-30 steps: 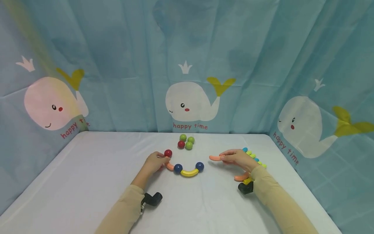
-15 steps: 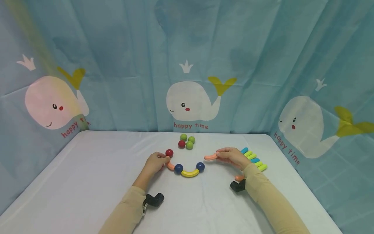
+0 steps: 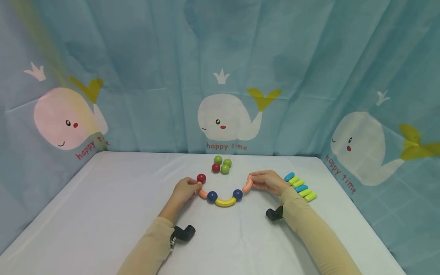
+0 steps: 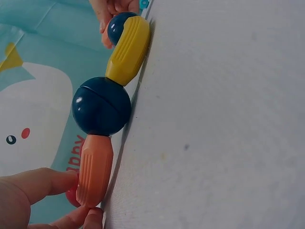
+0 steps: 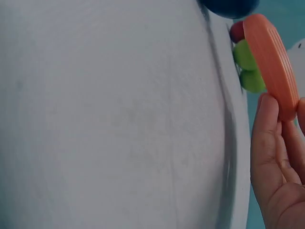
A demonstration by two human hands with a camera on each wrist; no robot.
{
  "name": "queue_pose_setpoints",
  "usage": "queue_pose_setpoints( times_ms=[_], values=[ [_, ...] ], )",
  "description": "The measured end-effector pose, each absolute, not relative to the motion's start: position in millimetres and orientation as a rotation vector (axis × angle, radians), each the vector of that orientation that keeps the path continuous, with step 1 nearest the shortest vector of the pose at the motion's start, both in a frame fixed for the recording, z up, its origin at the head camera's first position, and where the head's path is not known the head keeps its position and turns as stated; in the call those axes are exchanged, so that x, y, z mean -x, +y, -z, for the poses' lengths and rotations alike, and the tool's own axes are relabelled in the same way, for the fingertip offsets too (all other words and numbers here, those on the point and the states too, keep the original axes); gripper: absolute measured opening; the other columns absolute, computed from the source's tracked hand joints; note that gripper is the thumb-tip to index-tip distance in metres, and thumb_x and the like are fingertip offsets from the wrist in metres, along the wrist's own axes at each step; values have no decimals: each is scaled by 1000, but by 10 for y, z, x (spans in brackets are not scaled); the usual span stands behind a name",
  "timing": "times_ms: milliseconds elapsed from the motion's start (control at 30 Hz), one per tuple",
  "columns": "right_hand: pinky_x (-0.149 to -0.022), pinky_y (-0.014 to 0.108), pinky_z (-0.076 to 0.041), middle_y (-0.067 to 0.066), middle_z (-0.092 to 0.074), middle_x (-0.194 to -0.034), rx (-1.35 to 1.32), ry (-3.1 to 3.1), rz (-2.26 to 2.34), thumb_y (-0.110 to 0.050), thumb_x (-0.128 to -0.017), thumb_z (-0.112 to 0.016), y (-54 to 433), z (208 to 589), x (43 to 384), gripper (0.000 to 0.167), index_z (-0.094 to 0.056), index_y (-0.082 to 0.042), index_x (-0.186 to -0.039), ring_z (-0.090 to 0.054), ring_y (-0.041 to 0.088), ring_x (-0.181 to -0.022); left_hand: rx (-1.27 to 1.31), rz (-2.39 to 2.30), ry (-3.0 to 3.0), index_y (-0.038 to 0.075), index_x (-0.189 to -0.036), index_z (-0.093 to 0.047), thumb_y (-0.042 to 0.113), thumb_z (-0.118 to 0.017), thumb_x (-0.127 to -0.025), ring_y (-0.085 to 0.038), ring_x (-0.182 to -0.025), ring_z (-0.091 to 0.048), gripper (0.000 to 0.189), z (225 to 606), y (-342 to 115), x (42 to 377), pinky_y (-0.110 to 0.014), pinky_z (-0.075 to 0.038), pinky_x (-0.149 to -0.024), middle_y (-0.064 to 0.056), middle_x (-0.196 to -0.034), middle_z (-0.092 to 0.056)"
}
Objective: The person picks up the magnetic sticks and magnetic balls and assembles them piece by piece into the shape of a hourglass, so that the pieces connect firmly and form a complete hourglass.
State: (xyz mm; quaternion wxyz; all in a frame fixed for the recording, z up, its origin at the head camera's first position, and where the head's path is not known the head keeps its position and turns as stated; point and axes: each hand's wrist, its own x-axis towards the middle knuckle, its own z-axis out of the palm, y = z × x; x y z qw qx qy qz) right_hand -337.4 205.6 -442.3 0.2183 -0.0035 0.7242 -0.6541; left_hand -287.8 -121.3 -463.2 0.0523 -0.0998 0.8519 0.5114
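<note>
Orange curved piece (image 5: 271, 67): pinched near one end between thumb and fingers of the right hand (image 3: 268, 181), angled toward the nearer blue ball (image 3: 237, 194), just beside; touching or not, impossible to tell. Main risk: twisting in so short a hold if pushed off-line. Beyond that ball, yellow link (image 3: 225, 202), second blue ball (image 3: 212, 197), then orange end link (image 3: 203, 194), clamped by thumb and fingers of the left hand (image 3: 184, 190). Possible swing or parting along this stretch, steadied only at the far end. Behind the end link, red ball (image 3: 201, 178), liable to roll if nudged.
</note>
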Motion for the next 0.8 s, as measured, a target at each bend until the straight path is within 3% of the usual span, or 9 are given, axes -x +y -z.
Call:
queue_pose_setpoints(
  times_ms=[133, 300, 500, 800],
  values=[
    [-89, 27, -58, 3, -72, -107, 27, 2016, 1797, -6, -98, -58, 2022, 4436, 3382, 45, -50, 11, -138, -69, 7, -92, 299, -1552, 2594, -2, -116, -63, 27, -65, -92, -17, -77, -56, 37, 4641, -1189, 2889, -21, -47, -62, -12, -95, -62],
    [-91, 28, -58, 12, -68, -122, -57, 2018, 1831, -9, -98, -61, 1965, 4435, 3353, 46, -50, 9, -139, -69, 8, -95, 300, -1534, 2590, -1, -118, -62, 27, -66, -92, -18, -80, -57, 39, 4642, -1167, 2901, -22, -49, -64, -14, -99, -63],
    [-92, 31, -57, 17, -67, -127, -215, 2004, 1837, -12, -96, -65, 1845, 4406, 3184, 47, -53, 7, -137, -71, 11, -93, 306, -1423, 2670, -2, -119, -58, 29, -70, -89, -16, -67, -57, 45, 4609, -1166, 2918, -22, -44, -57, -13, -93, -64],
    [-90, 33, -59, 19, -63, -123, -238, 2040, 1850, -6, -95, -63, 1628, 4391, 3029, 55, -45, 0, -146, -71, 12, -86, 286, -1167, 2798, -1, -97, -62, 23, -72, -86, -19, -72, -56, 28, 4543, -1082, 2948, -22, -41, -55, -10, -82, -60]
  ],
)
